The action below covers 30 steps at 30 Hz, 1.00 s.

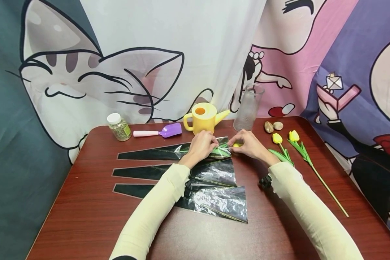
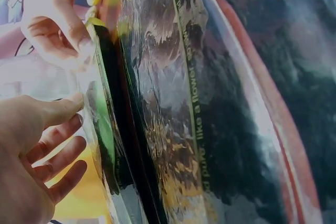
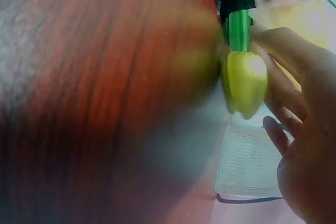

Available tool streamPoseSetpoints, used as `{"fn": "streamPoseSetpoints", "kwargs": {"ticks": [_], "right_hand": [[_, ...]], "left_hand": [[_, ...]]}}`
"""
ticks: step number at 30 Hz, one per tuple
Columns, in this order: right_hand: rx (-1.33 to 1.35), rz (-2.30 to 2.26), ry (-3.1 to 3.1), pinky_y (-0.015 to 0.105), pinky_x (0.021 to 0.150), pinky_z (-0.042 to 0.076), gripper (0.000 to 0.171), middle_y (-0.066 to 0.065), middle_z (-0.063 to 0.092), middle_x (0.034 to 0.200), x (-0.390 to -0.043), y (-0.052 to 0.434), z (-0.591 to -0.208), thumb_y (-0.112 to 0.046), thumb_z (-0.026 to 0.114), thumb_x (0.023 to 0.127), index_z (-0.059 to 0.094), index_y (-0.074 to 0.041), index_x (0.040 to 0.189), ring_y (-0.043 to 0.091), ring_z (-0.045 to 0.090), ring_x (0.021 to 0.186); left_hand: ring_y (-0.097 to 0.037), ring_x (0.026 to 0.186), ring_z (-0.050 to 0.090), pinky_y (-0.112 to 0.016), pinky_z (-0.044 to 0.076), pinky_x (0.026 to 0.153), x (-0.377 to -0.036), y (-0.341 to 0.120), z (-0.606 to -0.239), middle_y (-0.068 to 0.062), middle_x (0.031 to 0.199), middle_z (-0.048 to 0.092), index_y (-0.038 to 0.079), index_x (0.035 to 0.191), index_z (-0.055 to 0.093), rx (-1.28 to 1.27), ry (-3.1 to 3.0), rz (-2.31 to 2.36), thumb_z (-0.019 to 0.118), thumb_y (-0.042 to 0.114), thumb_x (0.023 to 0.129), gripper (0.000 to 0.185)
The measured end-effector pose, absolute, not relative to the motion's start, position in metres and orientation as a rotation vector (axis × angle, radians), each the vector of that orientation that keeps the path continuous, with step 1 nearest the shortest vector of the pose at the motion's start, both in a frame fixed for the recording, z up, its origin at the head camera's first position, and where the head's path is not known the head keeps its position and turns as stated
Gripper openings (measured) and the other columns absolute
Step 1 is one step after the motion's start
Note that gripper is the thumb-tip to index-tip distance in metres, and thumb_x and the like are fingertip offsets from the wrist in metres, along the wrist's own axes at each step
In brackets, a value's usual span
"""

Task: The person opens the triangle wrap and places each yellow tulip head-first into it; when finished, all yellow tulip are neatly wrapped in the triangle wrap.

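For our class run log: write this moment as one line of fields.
left hand: pinches clear-and-black cone flower sleeve | right hand: holds yellow artificial tulip at sleeve mouth | surface: red-brown wooden table

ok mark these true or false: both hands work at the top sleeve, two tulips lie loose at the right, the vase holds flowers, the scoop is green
1. Both hands, left hand and right hand, work at the top sleeve. True.
2. Two loose tulips lie on the table's right side. True.
3. The glass vase holds flowers. False: it stands empty.
4. The scoop is green. False: it is purple with a pink handle.
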State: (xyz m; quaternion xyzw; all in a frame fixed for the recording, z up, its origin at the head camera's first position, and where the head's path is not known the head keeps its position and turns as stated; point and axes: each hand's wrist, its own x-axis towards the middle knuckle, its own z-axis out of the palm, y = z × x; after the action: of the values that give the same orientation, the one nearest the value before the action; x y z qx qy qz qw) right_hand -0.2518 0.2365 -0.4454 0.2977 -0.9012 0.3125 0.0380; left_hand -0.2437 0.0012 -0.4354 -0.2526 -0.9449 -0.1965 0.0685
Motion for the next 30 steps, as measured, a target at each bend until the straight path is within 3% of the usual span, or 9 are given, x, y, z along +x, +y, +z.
{"fn": "streamPoseSetpoints", "kwargs": {"ticks": [7,15,30], "right_hand": [[0.736,1.095,-2.748,0.041,0.082,0.045,0.022,-0.001,0.070,0.096,-0.246,0.260,-0.434,-0.021,0.080,0.083,0.077,-0.014,0.104,0.018,0.056,0.095],[0.618,1.224,-2.803,0.023,0.069,0.051,0.026,0.003,0.073,0.098,-0.237,0.296,-0.436,-0.020,0.080,0.084,0.074,-0.010,0.107,0.021,0.066,0.081],[0.635,1.162,-2.926,0.023,0.069,0.049,0.022,0.000,0.074,0.090,-0.236,0.293,-0.445,-0.022,0.079,0.084,0.076,-0.012,0.104,0.015,0.067,0.078]], "left_hand": [[-0.016,0.093,0.057,-0.033,0.047,0.084,-0.243,0.001,-0.435,0.007,0.094,0.065,0.024,0.088,0.080,-0.758,-2.842,-0.566,0.075,0.029,0.088,0.007],[-0.017,0.093,0.057,-0.033,0.047,0.085,-0.242,0.001,-0.434,0.006,0.094,0.065,0.024,0.088,0.080,-0.765,-2.838,-0.593,0.075,0.029,0.088,0.007],[-0.016,0.094,0.057,-0.033,0.048,0.084,-0.243,0.000,-0.436,0.007,0.095,0.066,0.024,0.087,0.080,-0.769,-2.824,-0.606,0.075,0.029,0.088,0.006]]}}
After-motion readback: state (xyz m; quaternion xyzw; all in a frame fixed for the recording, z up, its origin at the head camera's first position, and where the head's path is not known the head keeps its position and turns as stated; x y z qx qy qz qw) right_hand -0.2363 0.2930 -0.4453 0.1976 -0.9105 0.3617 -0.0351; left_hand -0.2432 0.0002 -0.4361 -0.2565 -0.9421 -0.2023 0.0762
